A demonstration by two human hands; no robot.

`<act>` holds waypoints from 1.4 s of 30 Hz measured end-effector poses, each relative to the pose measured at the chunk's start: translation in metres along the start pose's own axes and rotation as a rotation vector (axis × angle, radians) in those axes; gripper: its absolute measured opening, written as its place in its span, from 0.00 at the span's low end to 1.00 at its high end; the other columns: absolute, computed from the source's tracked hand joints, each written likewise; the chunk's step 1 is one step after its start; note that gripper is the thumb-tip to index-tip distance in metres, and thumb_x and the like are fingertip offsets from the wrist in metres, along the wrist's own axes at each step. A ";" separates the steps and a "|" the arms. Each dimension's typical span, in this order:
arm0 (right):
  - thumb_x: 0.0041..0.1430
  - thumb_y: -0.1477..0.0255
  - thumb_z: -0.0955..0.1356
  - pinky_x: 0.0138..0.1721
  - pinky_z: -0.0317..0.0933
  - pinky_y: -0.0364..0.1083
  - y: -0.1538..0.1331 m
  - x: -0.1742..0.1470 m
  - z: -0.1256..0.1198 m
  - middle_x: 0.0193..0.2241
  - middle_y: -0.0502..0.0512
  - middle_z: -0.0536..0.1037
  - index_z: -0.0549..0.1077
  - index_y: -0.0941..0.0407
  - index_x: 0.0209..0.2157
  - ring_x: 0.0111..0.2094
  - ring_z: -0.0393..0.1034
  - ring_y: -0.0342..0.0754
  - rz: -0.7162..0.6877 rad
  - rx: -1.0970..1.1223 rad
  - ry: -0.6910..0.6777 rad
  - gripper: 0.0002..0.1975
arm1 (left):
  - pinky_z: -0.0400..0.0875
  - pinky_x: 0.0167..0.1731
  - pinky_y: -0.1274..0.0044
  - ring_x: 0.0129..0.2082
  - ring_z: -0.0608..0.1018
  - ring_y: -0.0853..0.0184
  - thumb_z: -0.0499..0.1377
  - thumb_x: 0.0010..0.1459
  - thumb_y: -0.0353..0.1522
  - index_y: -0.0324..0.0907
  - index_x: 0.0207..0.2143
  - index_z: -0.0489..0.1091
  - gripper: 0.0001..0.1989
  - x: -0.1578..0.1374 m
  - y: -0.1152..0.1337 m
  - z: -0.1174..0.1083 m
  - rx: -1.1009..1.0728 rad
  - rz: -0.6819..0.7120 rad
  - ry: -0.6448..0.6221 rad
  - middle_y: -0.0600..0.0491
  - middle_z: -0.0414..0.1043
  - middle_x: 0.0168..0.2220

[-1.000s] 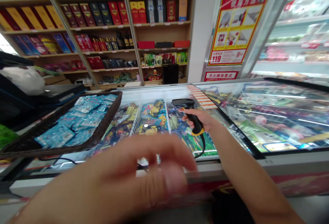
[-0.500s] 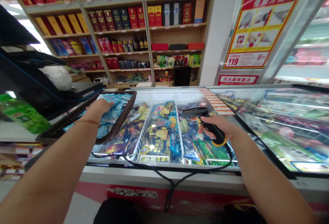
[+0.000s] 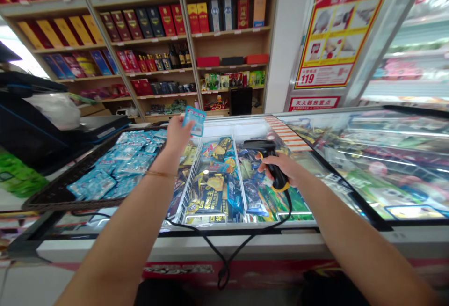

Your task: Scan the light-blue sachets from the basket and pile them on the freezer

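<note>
Pinched in my left hand (image 3: 178, 134) is a small blue packet (image 3: 195, 120), raised over the back part of the freezer, just right of the basket. My right hand (image 3: 280, 168) grips a black barcode scanner (image 3: 277, 175) with yellow trim by its handle, its head pointing left above the freezer's glass. A dark wicker basket (image 3: 42, 199) at the left holds many more blue packets (image 3: 122, 158) in a loose heap. From the scanner a black cable (image 3: 245, 245) loops down over the freezer's front edge, where it is knotted.
Bagged frozen goods (image 3: 212, 189) lie under the glass, split by white wire dividers (image 3: 191, 182). A black device (image 3: 28, 123) and a green bottle (image 3: 17, 175) are at the left. Behind stand shelves of boxes (image 3: 150, 20). A second glass-topped freezer section (image 3: 386, 165) is at right.
My left hand has lifted one blue packet out of the basket and moved right with it. My right hand and the scanner shifted slightly left in view, as the camera turned.
</note>
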State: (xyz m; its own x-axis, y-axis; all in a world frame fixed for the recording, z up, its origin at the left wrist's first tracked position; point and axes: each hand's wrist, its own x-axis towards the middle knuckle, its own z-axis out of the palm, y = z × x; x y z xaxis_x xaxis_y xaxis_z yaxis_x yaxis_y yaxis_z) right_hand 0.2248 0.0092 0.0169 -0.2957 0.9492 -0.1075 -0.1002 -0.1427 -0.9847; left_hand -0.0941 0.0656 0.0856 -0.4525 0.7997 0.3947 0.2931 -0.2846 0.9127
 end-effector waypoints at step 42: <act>0.57 0.61 0.69 0.23 0.60 0.43 0.015 -0.017 0.032 0.16 0.48 0.72 0.67 0.56 0.29 0.16 0.65 0.43 -0.211 -0.463 0.138 0.13 | 0.79 0.42 0.69 0.40 0.82 0.61 0.74 0.43 0.39 0.39 0.36 0.76 0.20 -0.052 -0.085 0.087 -0.651 -0.287 -0.028 0.50 0.79 0.33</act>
State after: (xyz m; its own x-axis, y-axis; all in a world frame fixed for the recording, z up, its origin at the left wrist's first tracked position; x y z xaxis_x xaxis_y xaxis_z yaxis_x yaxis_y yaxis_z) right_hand 0.1975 -0.0178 0.0088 -0.1832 0.9765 0.1136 0.2955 0.1649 -0.9410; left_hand -0.0226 0.0941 -0.0212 -0.4122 0.9012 0.1341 -0.4007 -0.3115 0.8616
